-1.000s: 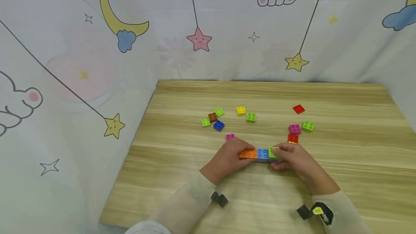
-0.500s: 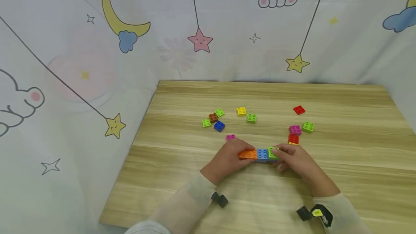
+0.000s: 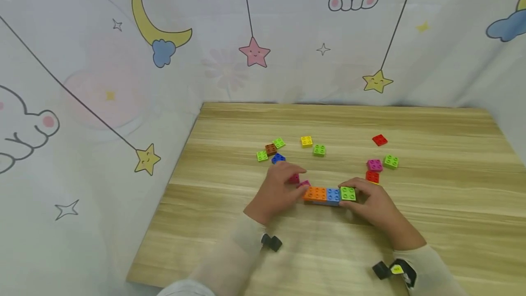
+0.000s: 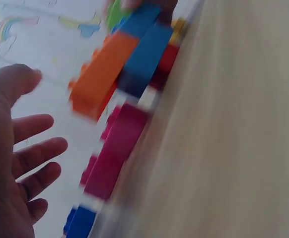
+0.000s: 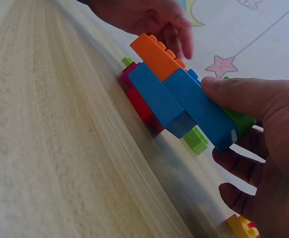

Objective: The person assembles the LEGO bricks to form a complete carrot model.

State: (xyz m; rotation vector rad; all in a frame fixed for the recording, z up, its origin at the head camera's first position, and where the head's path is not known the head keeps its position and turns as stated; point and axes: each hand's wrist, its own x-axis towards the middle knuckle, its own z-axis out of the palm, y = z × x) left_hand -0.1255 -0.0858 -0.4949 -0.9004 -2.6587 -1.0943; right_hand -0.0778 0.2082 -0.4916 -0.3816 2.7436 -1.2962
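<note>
A joined stack of bricks is in my right hand point(image 3: 371, 202), thumb and fingers gripping its right end. On top run an orange brick point(image 3: 316, 193), a blue brick point(image 3: 333, 195) and a lime green brick point(image 3: 348, 193). Another blue brick point(image 5: 157, 96) sits below, seen in the right wrist view. The stack appears raised off the table there. My left hand point(image 3: 274, 191) is just left of the orange end, apart from it in the left wrist view, fingers spread and holding nothing. Two magenta bricks point(image 4: 117, 148) lie near it, partly hidden by that hand in the head view.
Behind the left hand lie blue point(image 3: 278, 158), brown point(image 3: 270, 149), yellow point(image 3: 306, 141) and several lime bricks point(image 3: 319, 150). To the right are magenta point(image 3: 375, 165), lime point(image 3: 391, 161) and red bricks point(image 3: 380, 140). A printed cloth point(image 3: 296, 76) stands behind the wooden table point(image 3: 452, 159).
My left hand has let go of the orange end and moved left, its fingers opening. The right hand still grips the stack, its fingertip now off the top of the lime green brick.
</note>
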